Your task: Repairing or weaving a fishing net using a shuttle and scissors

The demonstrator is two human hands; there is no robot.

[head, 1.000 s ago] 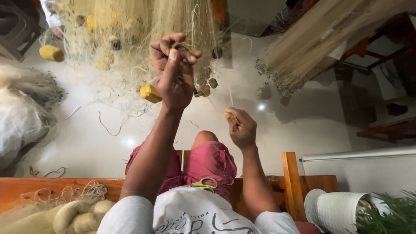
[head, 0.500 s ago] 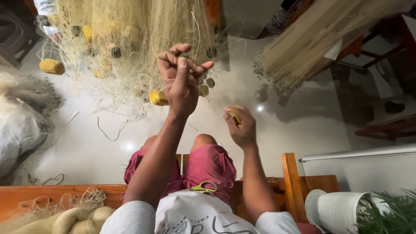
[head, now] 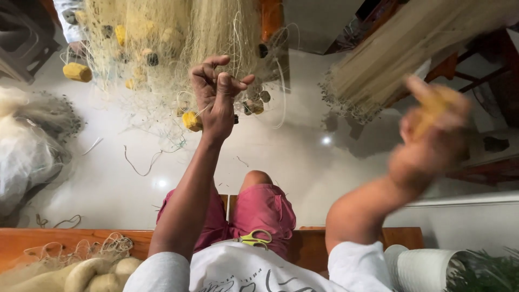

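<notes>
Hands first: the right hand [head: 432, 135] is showing closest to the camera, blurred, with its fingers curling around a small yellow tool [head: 432, 108]; the blur is hiding how tightly it is gripping. Below it, a pair of yellow-handled scissors [head: 254, 238] is lying on the person's lap, over the pink shorts [head: 265, 211], and the person is sitting on a wooden bench [head: 65, 240]. A heap of pale netting [head: 81, 267] is resting on the bench at the left, and a white spool of thread [head: 421, 267] is standing at the right. Farther out, the left hand [head: 216, 100] is reaching up with its fingers pinching strands of the hanging fishing net [head: 178, 48]. A yellow float [head: 192, 121] is hanging just beside that wrist, and another yellow float [head: 77, 72] is dangling well apart at the left. Beyond, a second bundle of net [head: 400, 48] is hanging at the upper right above the shiny white floor [head: 303, 157].
</notes>
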